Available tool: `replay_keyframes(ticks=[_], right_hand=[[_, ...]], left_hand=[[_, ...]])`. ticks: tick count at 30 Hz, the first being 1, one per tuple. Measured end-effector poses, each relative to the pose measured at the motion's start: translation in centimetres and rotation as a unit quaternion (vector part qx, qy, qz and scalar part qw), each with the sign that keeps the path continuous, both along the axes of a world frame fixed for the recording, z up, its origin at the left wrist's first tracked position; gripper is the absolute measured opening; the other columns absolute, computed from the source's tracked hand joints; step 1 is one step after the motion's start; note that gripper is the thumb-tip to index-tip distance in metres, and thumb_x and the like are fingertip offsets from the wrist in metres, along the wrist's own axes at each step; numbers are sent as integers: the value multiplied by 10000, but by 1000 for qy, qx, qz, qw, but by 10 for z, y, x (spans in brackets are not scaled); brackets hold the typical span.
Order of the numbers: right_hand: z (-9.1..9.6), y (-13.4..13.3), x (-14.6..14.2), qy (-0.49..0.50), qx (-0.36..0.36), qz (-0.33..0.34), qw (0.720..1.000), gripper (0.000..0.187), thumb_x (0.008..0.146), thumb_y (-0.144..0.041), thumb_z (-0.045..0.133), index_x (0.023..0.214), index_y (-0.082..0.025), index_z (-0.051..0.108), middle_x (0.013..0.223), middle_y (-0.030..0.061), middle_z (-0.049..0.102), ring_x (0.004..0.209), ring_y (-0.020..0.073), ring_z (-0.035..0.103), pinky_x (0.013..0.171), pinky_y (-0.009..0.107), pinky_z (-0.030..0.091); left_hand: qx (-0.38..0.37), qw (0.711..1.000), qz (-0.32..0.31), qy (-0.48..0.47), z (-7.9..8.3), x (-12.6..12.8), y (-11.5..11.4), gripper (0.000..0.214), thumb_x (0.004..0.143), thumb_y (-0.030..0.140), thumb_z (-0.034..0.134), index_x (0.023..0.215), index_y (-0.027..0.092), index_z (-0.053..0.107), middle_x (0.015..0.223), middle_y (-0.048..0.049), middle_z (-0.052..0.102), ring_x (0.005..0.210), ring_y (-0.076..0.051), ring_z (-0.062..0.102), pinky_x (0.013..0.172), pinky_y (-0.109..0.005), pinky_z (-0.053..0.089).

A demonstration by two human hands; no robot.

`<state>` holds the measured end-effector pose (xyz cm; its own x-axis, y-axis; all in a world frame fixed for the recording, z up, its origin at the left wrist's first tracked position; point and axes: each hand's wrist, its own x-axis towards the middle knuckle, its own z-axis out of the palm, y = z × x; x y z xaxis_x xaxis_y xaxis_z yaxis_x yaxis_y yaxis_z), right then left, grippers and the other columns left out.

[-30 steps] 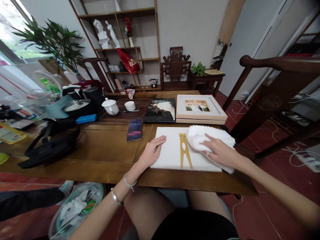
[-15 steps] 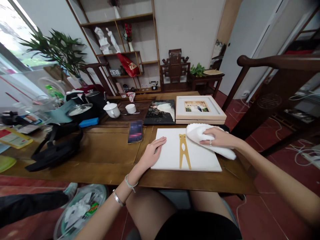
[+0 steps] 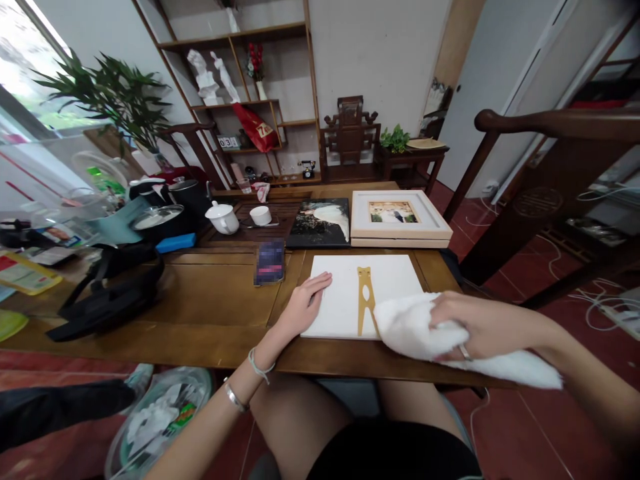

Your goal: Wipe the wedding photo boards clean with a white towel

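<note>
Wiping the white board (image 3: 337,300) looks like the step in hand, judging by the cloth at its near right corner; can't confirm contact pressure from this angle. Board lies flat on the wooden surface (image 3: 225,297), near edge close to the surface's front edge.

Right hand (image 3: 477,327): fingers curled into a bunched white cloth (image 3: 407,327), firm-looking grasp, some fingertips buried so exact closure unclear. Cloth hides the board's near right corner and hangs over the front of the surface, loose tail trailing right under the wrist.

Left hand (image 3: 303,307): palm down, fingers extended and together, nothing gripped. Rests on the board's left edge, probably bracing it against sliding.

Gold cutout shape (image 3: 364,293) sits mid-board, legs toward the person; the cloth meets its right leg. Can't tell whether it's loose or fixed, so snagging is a risk.

Next move, my read: calls for keeping the left hand planted and the cloth gathered, lifting it around the gold shape rather than dragging across. Watch the far side too: black photo panel (image 3: 320,223) and framed picture (image 3: 400,207) stand just beyond the board.
</note>
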<state>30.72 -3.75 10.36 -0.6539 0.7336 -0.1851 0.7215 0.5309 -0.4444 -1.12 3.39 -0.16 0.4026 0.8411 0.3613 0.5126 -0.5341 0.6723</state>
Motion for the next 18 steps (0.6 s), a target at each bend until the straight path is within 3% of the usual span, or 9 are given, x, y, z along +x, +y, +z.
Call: replay_keyframes(ticks=[4, 6, 8, 10, 12, 15, 18], right_hand=[[-17, 39, -13, 33, 106, -90, 990, 263, 787, -456, 595, 742, -200, 636, 795, 51, 656, 783, 235, 592, 715, 319, 437], [-29, 57, -29, 62, 148, -129, 979, 242, 821, -397, 555, 708, -193, 617, 776, 52, 667, 743, 230, 600, 701, 331, 439], [-40, 63, -45, 88, 174, -133, 972, 162, 824, -299, 536, 755, -188, 633, 795, 51, 686, 749, 230, 619, 783, 370, 445], [-46, 56, -57, 88, 183, -91, 975, 151, 775, -168, 524, 853, -180, 653, 879, 63, 706, 853, 246, 636, 935, 433, 393], [-47, 38, -63, 64, 177, -35, 981, 311, 674, -59, 511, 930, -165, 654, 1062, 109, 683, 1067, 276, 586, 1046, 474, 294], [-39, 2, -65, 28, 144, 24, 989, 383, 570, -6, 490, 885, -148, 653, 1280, 174, 560, 1306, 296, 386, 1099, 476, 218], [-23, -24, -64, 19, 95, 70, 993, 339, 567, -8, 475, 807, -179, 642, 1227, 138, 592, 1297, 275, 397, 1076, 430, 267]], left_hand=[[2, 1000, -1, 2, -1, -1, 0, 368, 892, 163, 401, 1168, 162, 643, 1281, -77, 607, 1257, -195, 512, 1115, -427, 361], [2, 1000, -3, 3, -1, -1, 0, 369, 896, 166, 397, 1173, 157, 641, 1287, -78, 602, 1260, -192, 509, 1117, -416, 361], [2, 1000, -3, 6, -1, -2, 1, 371, 899, 169, 395, 1178, 156, 639, 1293, -78, 597, 1263, -191, 506, 1119, -410, 359], [1, 1000, -2, 9, -1, -2, 1, 373, 901, 172, 391, 1179, 149, 638, 1290, -82, 599, 1264, -194, 505, 1120, -411, 356], [0, 1000, -2, 11, -2, -1, 2, 375, 902, 174, 386, 1178, 134, 637, 1283, -91, 603, 1262, -197, 507, 1119, -413, 358], [1, 1000, -5, 11, -3, -1, 3, 378, 903, 172, 382, 1180, 118, 634, 1286, -102, 600, 1261, -198, 507, 1118, -411, 360], [3, 1000, -7, 11, -4, -1, 3, 380, 901, 165, 381, 1181, 115, 633, 1287, -103, 599, 1264, -194, 504, 1122, -409, 353]])
